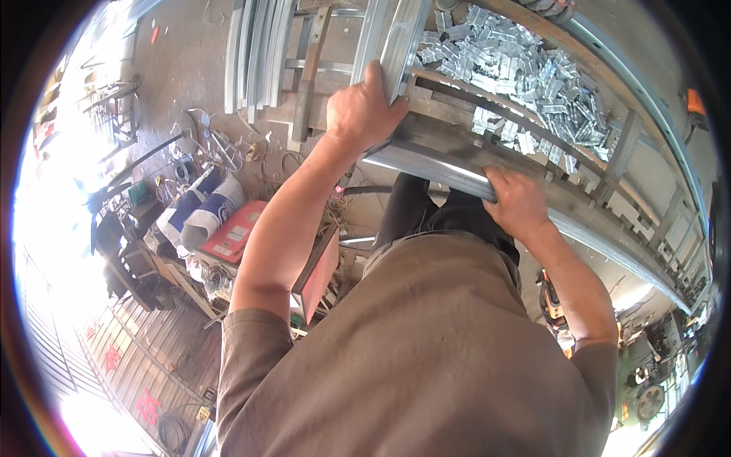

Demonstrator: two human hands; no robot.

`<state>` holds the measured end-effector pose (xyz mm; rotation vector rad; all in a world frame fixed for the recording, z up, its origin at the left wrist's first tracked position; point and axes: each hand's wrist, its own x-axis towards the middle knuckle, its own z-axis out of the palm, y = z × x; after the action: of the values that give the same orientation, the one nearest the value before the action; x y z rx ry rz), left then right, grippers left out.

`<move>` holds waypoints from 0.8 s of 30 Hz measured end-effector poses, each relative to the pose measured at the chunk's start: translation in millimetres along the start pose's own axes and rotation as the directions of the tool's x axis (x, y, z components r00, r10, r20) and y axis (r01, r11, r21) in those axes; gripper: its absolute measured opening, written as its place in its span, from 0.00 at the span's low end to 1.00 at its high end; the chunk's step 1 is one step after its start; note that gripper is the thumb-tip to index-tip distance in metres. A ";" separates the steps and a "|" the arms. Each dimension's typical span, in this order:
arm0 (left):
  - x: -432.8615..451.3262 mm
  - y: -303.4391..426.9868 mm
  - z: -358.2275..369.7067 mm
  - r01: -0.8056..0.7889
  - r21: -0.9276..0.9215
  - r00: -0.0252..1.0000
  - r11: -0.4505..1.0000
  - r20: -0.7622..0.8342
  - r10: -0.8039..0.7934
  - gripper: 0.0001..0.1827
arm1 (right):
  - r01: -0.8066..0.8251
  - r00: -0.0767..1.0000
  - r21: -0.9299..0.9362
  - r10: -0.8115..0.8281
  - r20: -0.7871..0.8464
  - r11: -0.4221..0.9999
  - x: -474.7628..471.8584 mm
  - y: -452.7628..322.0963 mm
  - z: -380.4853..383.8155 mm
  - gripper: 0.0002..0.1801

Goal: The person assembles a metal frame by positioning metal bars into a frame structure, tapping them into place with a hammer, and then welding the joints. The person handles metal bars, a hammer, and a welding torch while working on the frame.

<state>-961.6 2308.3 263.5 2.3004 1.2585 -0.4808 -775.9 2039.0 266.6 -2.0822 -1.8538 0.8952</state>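
Note:
My left hand (pixel 365 108) grips the near end of a long galvanized steel channel (pixel 400 43) that runs away toward the top of the view. My right hand (pixel 517 200) is closed on the edge of a metal profile (pixel 434 168) lying crosswise in front of my thighs, along the near side of a steel frame bench (pixel 508 163). Beyond the bench frame lies a large heap of small galvanized metal brackets (pixel 508 63).
A bundle of long metal channels (pixel 260 57) rests at the upper left. To the left are a red box (pixel 237 228), blue-and-white sacks (pixel 214 208) and cables on the floor. A long curved-looking rail (pixel 645 85) runs along the right; a gloved hand (pixel 551 8) shows at the top.

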 end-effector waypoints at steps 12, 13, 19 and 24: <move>1.7 1.4 2.6 0.002 -0.032 1.000 0.999 -0.011 -0.002 0.37 | 0.005 1.000 -0.054 -0.007 -0.027 0.999 1.6 2.4 4.4 0.30; 1.1 1.1 4.8 0.008 -0.044 1.000 0.999 -0.020 -0.008 0.37 | -0.013 1.000 -0.063 0.012 -0.006 0.998 1.4 2.3 5.3 0.30; 7.7 -6.3 23.6 -0.105 -0.096 0.952 0.990 -0.296 0.072 0.43 | -0.022 1.000 -0.141 0.019 -0.023 0.990 1.1 5.2 9.5 0.31; 15.2 -11.7 43.3 -0.226 -0.117 0.858 0.967 -0.494 0.140 0.51 | 0.038 0.995 -0.138 -0.050 -0.081 0.990 1.0 6.3 10.7 0.31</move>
<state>-967.0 2300.1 217.1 2.4372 1.2130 0.2854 -776.7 2036.3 254.5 -2.1120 -1.9585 0.6770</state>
